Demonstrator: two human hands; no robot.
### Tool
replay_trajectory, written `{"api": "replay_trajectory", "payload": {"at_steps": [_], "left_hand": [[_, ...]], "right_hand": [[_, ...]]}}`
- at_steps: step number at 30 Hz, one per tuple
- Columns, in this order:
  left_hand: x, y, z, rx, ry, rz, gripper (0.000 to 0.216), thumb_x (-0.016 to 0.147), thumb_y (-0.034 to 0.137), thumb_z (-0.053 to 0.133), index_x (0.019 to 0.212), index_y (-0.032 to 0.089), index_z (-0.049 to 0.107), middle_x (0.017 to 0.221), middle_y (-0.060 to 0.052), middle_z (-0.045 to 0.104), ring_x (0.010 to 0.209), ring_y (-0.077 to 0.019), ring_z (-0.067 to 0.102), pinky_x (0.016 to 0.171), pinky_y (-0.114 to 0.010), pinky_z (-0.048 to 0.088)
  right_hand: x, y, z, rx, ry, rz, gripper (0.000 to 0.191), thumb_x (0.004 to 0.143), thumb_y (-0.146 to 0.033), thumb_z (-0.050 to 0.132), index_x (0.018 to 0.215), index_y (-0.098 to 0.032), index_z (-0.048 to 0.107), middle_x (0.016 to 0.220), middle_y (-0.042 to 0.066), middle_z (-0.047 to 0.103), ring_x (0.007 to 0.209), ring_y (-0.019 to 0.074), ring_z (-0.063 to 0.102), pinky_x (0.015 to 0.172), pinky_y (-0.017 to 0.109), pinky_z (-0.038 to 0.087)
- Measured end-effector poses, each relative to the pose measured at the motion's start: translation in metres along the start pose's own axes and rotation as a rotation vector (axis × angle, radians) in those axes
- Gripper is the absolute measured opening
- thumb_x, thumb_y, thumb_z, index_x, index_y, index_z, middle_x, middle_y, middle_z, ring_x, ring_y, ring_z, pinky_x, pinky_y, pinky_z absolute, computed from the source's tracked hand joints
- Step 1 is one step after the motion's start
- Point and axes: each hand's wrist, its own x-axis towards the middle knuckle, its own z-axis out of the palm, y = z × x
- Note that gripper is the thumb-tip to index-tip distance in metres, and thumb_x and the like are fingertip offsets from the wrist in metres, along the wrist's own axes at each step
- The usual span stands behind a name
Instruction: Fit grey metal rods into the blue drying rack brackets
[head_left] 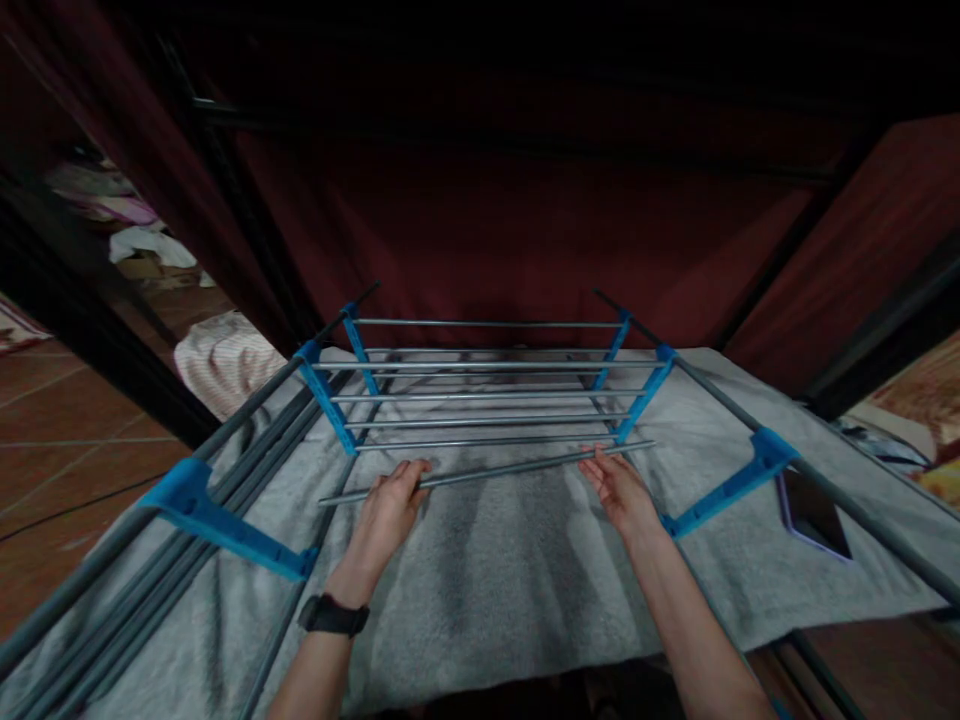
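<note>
A thin grey metal rod [495,470] lies crosswise between my two hands, its left end lower than its right. My left hand [391,502] is closed around it, left of its middle. Near the other end, my right hand [609,478] pinches the rod with thumb and fingers. Behind the rod stands a rack with grey crossbars [480,397] fitted into blue plastic brackets [324,398]. Closer to me, one blue bracket [225,525] on the left and another [724,490] on the right have no crossbars between them.
Several grey tubes [187,570] lie along the left side on a grey towel [510,600]. A phone [814,512] rests on the right. Dark red panels [525,230] rise behind the rack. A striped cloth [229,360] hangs at the left edge.
</note>
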Motion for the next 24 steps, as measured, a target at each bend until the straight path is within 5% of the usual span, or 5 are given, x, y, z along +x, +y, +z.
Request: {"api": "replay_trajectory", "payload": {"at_steps": [7, 17, 24], "left_hand": [[-0.002, -0.002, -0.008, 0.107, -0.103, 0.041, 0.019, 0.087, 0.018, 0.040, 0.098, 0.023, 0.054, 0.102, -0.006, 0.066, 0.091, -0.0211, 0.062, 0.082, -0.033, 0.044], [0.006, -0.021, 0.001, -0.010, -0.065, 0.162, 0.022, 0.088, 0.027, 0.040, 0.102, 0.022, 0.057, 0.100, -0.008, 0.067, 0.096, -0.0229, 0.062, 0.087, -0.035, 0.045], [0.005, -0.011, -0.007, 0.068, -0.075, 0.113, 0.016, 0.086, 0.022, 0.041, 0.095, 0.023, 0.053, 0.093, -0.005, 0.067, 0.090, -0.0215, 0.063, 0.080, -0.032, 0.045]], "right_hand": [[0.006, 0.001, -0.005, 0.058, 0.084, 0.063, 0.009, 0.078, -0.010, 0.063, 0.075, -0.017, 0.059, 0.078, 0.005, 0.072, 0.073, 0.0144, 0.069, 0.072, 0.029, 0.060], [0.014, -0.006, -0.019, 0.116, 0.154, 0.077, 0.012, 0.080, -0.010, 0.062, 0.074, -0.018, 0.056, 0.077, 0.003, 0.071, 0.070, 0.0121, 0.068, 0.073, 0.028, 0.060], [0.015, 0.000, -0.020, 0.124, 0.208, 0.103, 0.011, 0.083, -0.010, 0.059, 0.075, -0.017, 0.056, 0.073, 0.002, 0.069, 0.066, 0.0108, 0.067, 0.069, 0.026, 0.060]]}}
